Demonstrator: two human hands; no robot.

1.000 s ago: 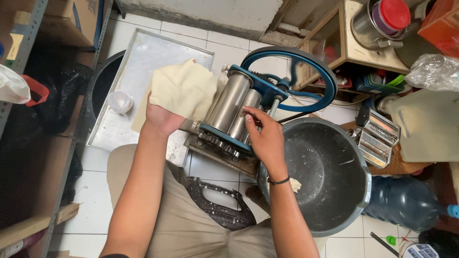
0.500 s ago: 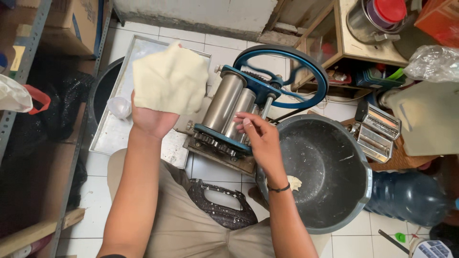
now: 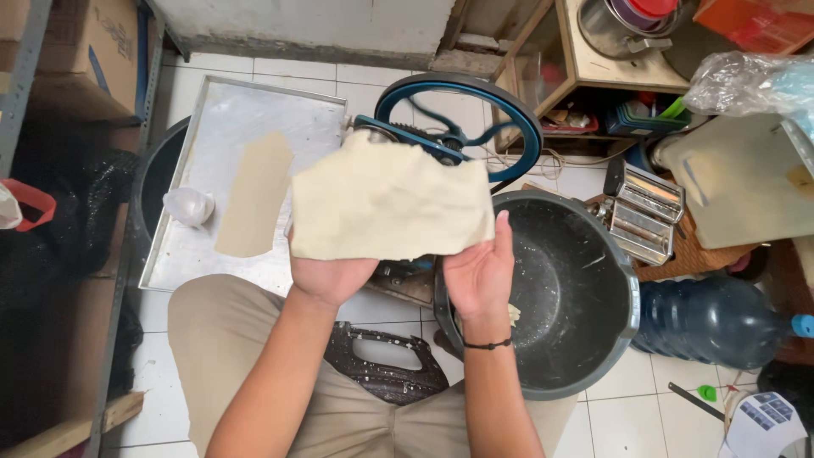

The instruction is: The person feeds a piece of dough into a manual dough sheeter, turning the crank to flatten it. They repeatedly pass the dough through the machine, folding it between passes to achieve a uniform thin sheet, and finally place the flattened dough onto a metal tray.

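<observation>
A pale, ragged sheet of dough (image 3: 390,199) lies spread across both my palms, held up in front of the roller machine. My left hand (image 3: 331,276) supports its left underside. My right hand (image 3: 480,270), with a dark band at the wrist, supports its right underside. The dough hides most of the rollers; only the machine's blue crank wheel (image 3: 462,110) shows behind it. Another flat strip of dough (image 3: 254,193) rests on the metal tray (image 3: 212,119) to the left.
A large dark basin (image 3: 585,297) with a dough scrap sits right of my hands. A small white bag (image 3: 188,206) lies on the tray. A small steel pasta roller (image 3: 644,212), a blue water jug (image 3: 721,318) and a wooden shelf stand at right. Dark bin under tray.
The dough sheet has come away from the rollers and up toward me. My right hand left the machine and now holds the sheet's right side. The strip on the tray is uncovered.
</observation>
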